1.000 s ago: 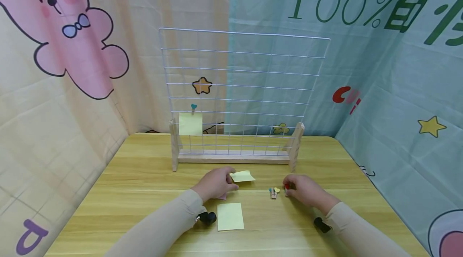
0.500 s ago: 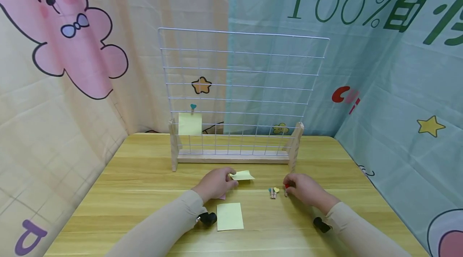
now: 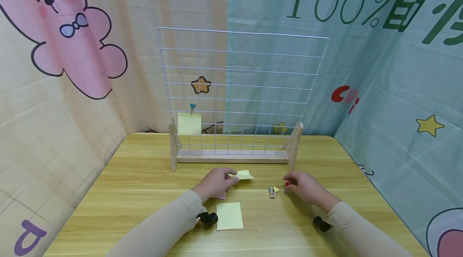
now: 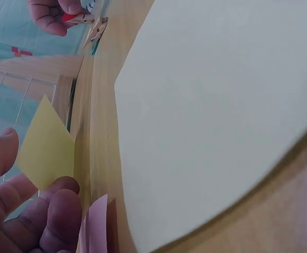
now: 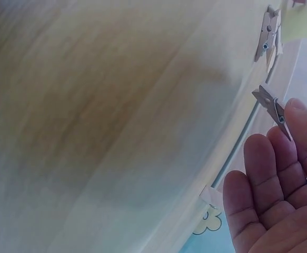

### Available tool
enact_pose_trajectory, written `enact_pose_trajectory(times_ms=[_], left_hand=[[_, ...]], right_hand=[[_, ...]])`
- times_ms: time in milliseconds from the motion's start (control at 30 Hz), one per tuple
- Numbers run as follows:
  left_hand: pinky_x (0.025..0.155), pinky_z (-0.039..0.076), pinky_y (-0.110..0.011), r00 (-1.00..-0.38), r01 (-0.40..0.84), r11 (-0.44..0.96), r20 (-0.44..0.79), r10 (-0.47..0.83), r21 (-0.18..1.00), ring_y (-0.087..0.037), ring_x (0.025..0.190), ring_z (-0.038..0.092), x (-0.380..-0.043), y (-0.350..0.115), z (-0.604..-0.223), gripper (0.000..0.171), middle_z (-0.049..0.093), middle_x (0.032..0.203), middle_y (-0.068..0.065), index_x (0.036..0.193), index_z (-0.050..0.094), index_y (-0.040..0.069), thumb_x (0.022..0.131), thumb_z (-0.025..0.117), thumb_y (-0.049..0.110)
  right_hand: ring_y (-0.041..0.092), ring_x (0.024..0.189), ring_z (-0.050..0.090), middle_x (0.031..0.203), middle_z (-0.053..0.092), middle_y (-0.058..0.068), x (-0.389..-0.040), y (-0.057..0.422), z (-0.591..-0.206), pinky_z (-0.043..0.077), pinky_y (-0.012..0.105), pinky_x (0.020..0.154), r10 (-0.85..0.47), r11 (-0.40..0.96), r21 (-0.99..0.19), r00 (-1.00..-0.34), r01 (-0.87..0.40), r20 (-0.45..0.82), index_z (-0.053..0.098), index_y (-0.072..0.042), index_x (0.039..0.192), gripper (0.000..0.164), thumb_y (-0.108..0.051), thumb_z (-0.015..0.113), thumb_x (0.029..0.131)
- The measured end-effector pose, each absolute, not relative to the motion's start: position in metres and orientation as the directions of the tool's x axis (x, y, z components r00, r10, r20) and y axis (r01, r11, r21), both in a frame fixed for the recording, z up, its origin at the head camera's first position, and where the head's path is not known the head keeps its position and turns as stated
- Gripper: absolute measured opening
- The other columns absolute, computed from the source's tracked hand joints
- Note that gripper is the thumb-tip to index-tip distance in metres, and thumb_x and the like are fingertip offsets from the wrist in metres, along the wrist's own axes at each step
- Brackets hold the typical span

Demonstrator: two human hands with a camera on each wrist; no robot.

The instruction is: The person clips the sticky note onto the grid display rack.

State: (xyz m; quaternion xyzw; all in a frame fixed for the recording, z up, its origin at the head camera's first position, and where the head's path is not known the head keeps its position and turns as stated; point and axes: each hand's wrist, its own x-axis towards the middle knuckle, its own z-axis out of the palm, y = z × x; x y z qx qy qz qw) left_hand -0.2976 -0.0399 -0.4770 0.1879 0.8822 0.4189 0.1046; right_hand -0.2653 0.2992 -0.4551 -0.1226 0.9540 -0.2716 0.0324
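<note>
Yellow note (image 3: pixel 244 175) is at the fingertips of your left hand (image 3: pixel 216 182), pinched near the edge closest to the palm, with most of the sheet jutting out toward your right hand (image 3: pixel 307 186); that hold seems meant to leave its far part uncovered. Your right hand, well apart from the left, pinches a red-topped clothespin (image 5: pixel 271 108) between thumb and forefinger, likely because so small a thing suits only the fingertips.

Two loose clothespins (image 3: pixel 272 194) lie just left of your right hand, in the gap between your hands, probably grouped there for a short reach. Pink paper (image 4: pixel 97 224) shows partly beneath your left hand; how many sheets, you cannot tell. A flat note (image 3: pixel 229 216) rests on the table (image 3: pixel 108 200) beside your left wrist, nearer you than the hand. Beyond both hands stands a wire rack (image 3: pixel 235 158), where a hung note (image 3: pixel 189 124) sits ahead of your left hand, apparently held up by the blue-topped clothespin (image 3: pixel 192 106) at its upper edge.

Counted out, you have three yellow notes, four clothespins and one rack in sight.
</note>
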Motion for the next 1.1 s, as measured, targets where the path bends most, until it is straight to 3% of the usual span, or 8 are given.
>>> enact_pose_trajectory(times_ms=[67,233,333,633,833,933,1100], left_hand=[[0.089,0.058,-0.038,-0.909,0.244,0.573,-0.021,0.416,0.782,-0.01,0.067,0.068,-0.298,-0.039,-0.477,0.045,0.076,0.108,-0.001,0.136,0.068,0.01,0.103,0.068,0.041],[0.088,0.053,-0.039,-0.919,0.246,0.582,-0.005,0.395,0.775,-0.011,0.069,0.062,-0.299,-0.038,-0.478,0.043,0.071,0.084,0.0,0.13,0.072,0.011,0.106,0.061,0.044],[0.088,0.052,-0.039,-0.924,0.243,0.583,0.002,0.382,0.775,-0.011,0.07,0.061,-0.3,-0.037,-0.478,0.041,0.069,0.079,0.001,0.127,0.074,0.013,0.107,0.059,0.045],[0.09,0.054,-0.04,-0.937,0.231,0.577,0.02,0.348,0.784,-0.01,0.077,0.064,-0.299,-0.034,-0.478,0.038,0.075,0.101,0.001,0.127,0.075,0.012,0.105,0.063,0.041],[0.1,0.053,-0.046,-0.94,0.233,0.559,0.038,0.338,0.796,-0.011,0.08,0.065,-0.297,-0.032,-0.477,0.043,0.076,0.118,-0.001,0.131,0.074,0.013,0.104,0.063,0.046],[0.105,0.052,-0.048,-0.94,0.248,0.561,0.056,0.337,0.79,-0.013,0.089,0.066,-0.296,-0.032,-0.476,0.044,0.075,0.126,-0.002,0.131,0.073,0.016,0.105,0.061,0.049],[0.097,0.055,-0.045,-0.944,0.274,0.582,0.098,0.316,0.766,-0.015,0.097,0.064,-0.295,-0.033,-0.474,0.037,0.074,0.129,-0.001,0.13,0.073,0.019,0.106,0.06,0.044]], right_hand=[[0.013,0.089,0.063,0.097,0.071,-0.001,-0.265,0.299,-0.455,0.057,0.033,0.077,-0.25,0.821,-0.529,-0.968,-0.215,0.005,0.072,-0.003,0.113,0.018,-0.006,0.075,0.095],[0.012,0.089,0.062,0.097,0.071,-0.001,-0.264,0.299,-0.454,0.056,0.032,0.078,-0.25,0.823,-0.526,-0.968,-0.215,0.004,0.073,-0.004,0.111,0.016,-0.007,0.076,0.095],[0.013,0.09,0.062,0.097,0.071,-0.001,-0.263,0.298,-0.453,0.056,0.032,0.078,-0.243,0.822,-0.531,-0.97,-0.204,-0.003,0.073,-0.003,0.113,0.018,-0.006,0.075,0.096],[0.018,0.096,0.068,0.102,0.075,0.004,-0.263,0.296,-0.449,0.061,0.039,0.083,-0.213,0.825,-0.531,-0.977,-0.194,0.026,0.074,0.0,0.114,0.017,0.0,0.071,0.097],[0.019,0.098,0.069,0.104,0.076,0.003,-0.264,0.295,-0.448,0.059,0.037,0.082,-0.19,0.801,-0.569,-0.98,-0.188,0.057,0.075,-0.003,0.112,0.014,-0.002,0.068,0.1],[0.021,0.1,0.07,0.105,0.076,0.004,-0.264,0.295,-0.447,0.06,0.037,0.082,-0.182,0.786,-0.59,-0.981,-0.185,0.065,0.075,-0.002,0.113,0.015,-0.003,0.067,0.101],[0.022,0.103,0.072,0.11,0.077,0.007,-0.263,0.292,-0.445,0.061,0.036,0.084,-0.182,0.789,-0.581,-0.979,-0.201,0.091,0.074,-0.001,0.117,0.017,-0.006,0.066,0.102]])
